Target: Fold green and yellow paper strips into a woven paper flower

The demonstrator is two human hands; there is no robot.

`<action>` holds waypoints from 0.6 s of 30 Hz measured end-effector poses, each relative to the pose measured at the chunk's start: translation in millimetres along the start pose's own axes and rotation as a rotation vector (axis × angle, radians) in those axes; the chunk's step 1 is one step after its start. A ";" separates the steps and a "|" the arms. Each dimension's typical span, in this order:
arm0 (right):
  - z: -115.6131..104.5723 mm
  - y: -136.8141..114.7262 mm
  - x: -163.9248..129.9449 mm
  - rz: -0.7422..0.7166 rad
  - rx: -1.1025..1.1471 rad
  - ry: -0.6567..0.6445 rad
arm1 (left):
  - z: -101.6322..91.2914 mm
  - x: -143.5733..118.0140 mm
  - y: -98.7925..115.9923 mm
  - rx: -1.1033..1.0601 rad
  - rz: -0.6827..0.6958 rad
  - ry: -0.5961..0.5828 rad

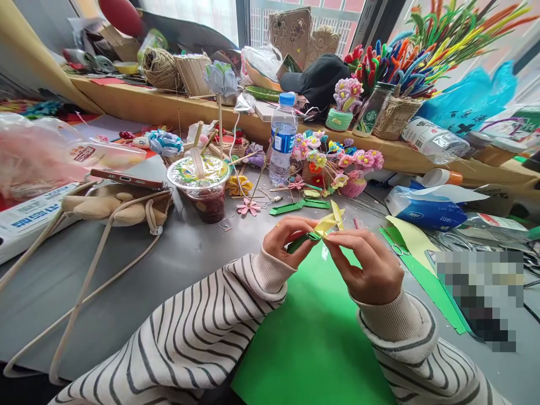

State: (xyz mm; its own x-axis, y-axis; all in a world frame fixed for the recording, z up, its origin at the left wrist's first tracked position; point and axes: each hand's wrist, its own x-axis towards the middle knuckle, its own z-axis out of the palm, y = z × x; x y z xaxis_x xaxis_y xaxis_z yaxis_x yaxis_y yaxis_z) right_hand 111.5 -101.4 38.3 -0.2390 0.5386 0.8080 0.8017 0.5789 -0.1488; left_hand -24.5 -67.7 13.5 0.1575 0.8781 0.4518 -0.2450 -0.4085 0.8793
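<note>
At the left edge of the tabletop [198, 253]: a white printed box [29, 219], then a plush bag [113, 205] with pale straps trailing toward the near edge and a phone [126, 179] lying on top. Further right, toward the middle: a sealed plastic drink cup [202, 188] with a straw, and behind it a water bottle [282, 140] standing upright near the far edge, beside a cluster of pipe-cleaner flowers [333, 160]. Just in front of the bottle, flat on the tabletop: green paper strips [295, 207]. At mid-table, raised above a green paper sheet [312, 326] that reaches the near edge: left hand [284, 239] pinched closed on the green end of a small folded paper piece [324, 228], right hand [367, 264] pinched closed on its yellow end, fingertips of both nearly touching at the joint. To do this fold well, probably best to keep both pinches close to the crease, press with the pads rather than the nails, hold the yellow points free so as not to crush them, and turn the piece rather than the wrists. Right of the hands: scissors [396, 247] on a pale yellow sheet [411, 239], and a tissue pack [426, 211] toward the right edge.
</note>
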 end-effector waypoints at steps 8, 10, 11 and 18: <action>-0.9 -2.8 -7.6 -0.161 -0.192 -0.030 | -1.1 -2.8 0.7 0.005 0.065 -0.038; -0.2 -2.5 -8.0 -0.179 -0.210 -0.014 | -1.4 -2.7 -1.9 0.007 0.115 -0.052; 0.3 -2.4 -7.9 -0.183 -0.210 0.009 | -1.5 -2.5 -3.8 0.008 0.146 -0.056; 1.8 -2.0 -5.0 -0.183 -0.166 0.089 | -0.9 -1.4 -12.1 0.015 0.253 -0.065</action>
State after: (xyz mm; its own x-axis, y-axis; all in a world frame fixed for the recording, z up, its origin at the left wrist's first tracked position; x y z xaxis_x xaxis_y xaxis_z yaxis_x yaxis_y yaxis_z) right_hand 110.2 -104.1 33.5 -0.3450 0.3744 0.8607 0.8305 0.5490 0.0941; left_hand -22.6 -63.7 2.0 0.1541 0.7302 0.6656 -0.2700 -0.6169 0.7393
